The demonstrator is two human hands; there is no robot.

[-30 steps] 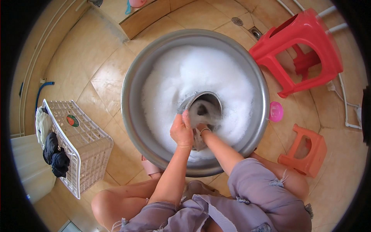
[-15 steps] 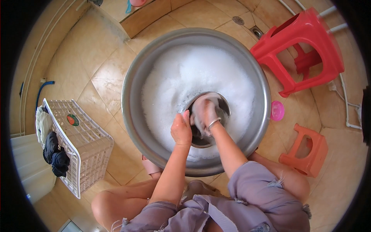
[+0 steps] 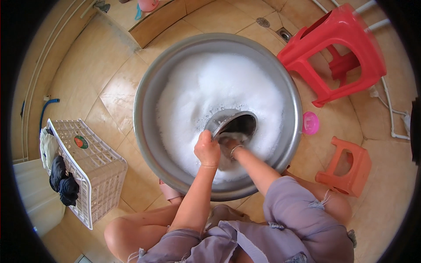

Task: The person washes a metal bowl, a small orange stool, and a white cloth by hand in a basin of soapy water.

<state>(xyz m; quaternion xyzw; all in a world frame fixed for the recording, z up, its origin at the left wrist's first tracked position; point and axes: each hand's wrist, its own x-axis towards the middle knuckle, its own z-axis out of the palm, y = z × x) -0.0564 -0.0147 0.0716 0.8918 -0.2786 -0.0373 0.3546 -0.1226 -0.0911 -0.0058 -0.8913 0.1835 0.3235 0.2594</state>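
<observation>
A large round metal basin [image 3: 146, 144] stands on the floor before me, holding a thick layer of white foam [image 3: 239, 79]. In its near half a smaller metal pot [image 3: 218, 119] is tilted, its dark mouth facing right and toward me. My left hand [image 3: 207, 149] is closed on the left edge of that pot, thumb up along the rim. My right hand [image 3: 229, 145], with a bracelet at the wrist, reaches into the pot's mouth at its lower edge. Its fingers are blurred and partly hidden in suds, so their hold is unclear.
A white plastic crate [image 3: 103, 173] with dark cloth [image 3: 65, 179] over its side stands left. A tall red stool [image 3: 320, 85], a pink bowl [image 3: 311, 123] and a low orange stool [image 3: 356, 168] stand right. A floor drain [image 3: 284, 34] lies beyond the basin.
The pot has tipped up, and its mouth now opens more toward the right. My right hand has moved lower, to the mouth's near edge; my left hand keeps its hold.
</observation>
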